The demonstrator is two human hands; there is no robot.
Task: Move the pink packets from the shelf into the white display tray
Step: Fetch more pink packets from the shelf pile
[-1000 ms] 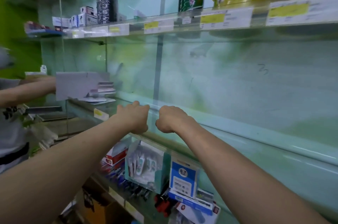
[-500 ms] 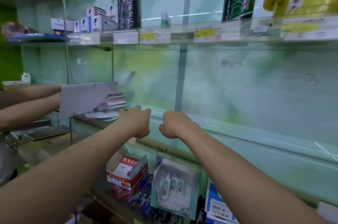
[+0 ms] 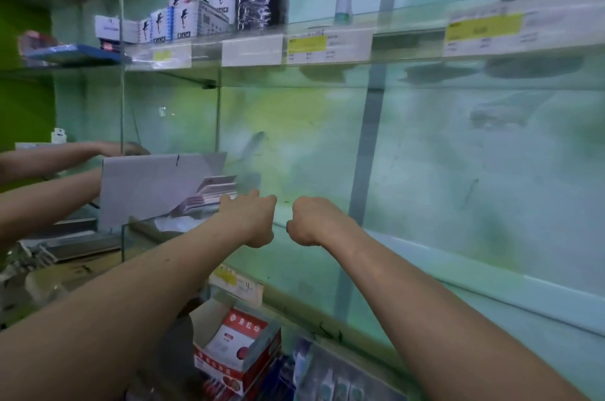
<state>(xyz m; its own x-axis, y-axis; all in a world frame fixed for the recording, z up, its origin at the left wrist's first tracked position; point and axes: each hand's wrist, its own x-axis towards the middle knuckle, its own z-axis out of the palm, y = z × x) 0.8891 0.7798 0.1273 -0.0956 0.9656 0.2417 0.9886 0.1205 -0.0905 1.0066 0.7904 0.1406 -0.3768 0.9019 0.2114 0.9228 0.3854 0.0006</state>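
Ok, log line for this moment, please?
left hand: curled, beside pink packets, grasp unseen | right hand: curled, grasp unseen | pink packets: stacked by white display tray

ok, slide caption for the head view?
Left hand and right hand, curled, side by side at a glass shelf, beside pink packets stacked by a white tray.

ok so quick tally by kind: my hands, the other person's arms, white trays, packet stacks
your hands: 2, left hand and right hand
other person's arms: 2
white display tray: 1
stack of pink packets: 1
total: 6
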